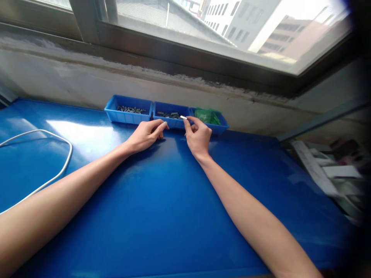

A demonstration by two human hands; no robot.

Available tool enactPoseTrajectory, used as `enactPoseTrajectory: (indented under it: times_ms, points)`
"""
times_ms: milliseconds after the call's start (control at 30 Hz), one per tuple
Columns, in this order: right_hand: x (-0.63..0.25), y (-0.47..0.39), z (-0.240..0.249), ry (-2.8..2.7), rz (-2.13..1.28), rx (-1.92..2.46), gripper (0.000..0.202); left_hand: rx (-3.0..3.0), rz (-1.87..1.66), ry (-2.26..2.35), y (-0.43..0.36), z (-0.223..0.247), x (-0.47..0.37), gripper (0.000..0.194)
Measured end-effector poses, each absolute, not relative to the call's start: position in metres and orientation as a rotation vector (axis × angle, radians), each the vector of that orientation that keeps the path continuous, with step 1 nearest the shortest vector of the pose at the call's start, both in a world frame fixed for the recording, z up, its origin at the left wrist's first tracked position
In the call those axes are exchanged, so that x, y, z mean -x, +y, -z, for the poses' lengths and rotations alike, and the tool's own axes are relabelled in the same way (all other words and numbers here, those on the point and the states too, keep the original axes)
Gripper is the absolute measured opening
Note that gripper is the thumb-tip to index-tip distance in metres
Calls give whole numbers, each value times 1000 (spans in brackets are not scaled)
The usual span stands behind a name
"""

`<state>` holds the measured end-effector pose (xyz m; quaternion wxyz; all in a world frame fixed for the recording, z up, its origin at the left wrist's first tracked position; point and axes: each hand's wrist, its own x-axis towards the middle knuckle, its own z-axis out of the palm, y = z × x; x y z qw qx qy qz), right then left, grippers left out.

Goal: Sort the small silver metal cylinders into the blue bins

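Observation:
Between the thumb and forefinger of my right hand [199, 138] is a small shiny metal piece [182, 117], held over the front edge of the middle blue bin [173, 123]. Small grey and dark metal pieces [171, 115] lie inside that bin. My left hand [147, 135] is just in front of the same bin, its fingertips pressed together. Whatever may be in that pinch is too small to make out. To the left, another blue bin [123, 117] contains many small grey metal parts [130, 109]. Green plastic bags [206, 115] fill the right blue bin [222, 128], partly behind my right hand.
The three bins stand in a row at the back of a blue table [162, 208], against the wall [87, 83] under a window. A white cable [70, 148] curves across the left side. Blurred items [342, 172] sit beyond the table's right edge.

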<state>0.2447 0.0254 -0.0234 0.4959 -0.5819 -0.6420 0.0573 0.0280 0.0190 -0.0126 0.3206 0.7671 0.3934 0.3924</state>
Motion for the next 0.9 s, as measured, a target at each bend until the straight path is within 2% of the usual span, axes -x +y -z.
enactPoseTrajectory:
  times_ms: [300, 633, 900]
  points:
    - [-244, 25, 22, -1619, -201, 1390, 46, -2060, -991, 1033, 17, 10, -30, 48]
    - [-238, 17, 19, -1791, -91, 1366, 41, -2087, -985, 1047, 17, 10, -29, 47]
    - [-237, 17, 17, -1749, -70, 1526, 40, -2081, -989, 1048, 17, 11, -29, 46]
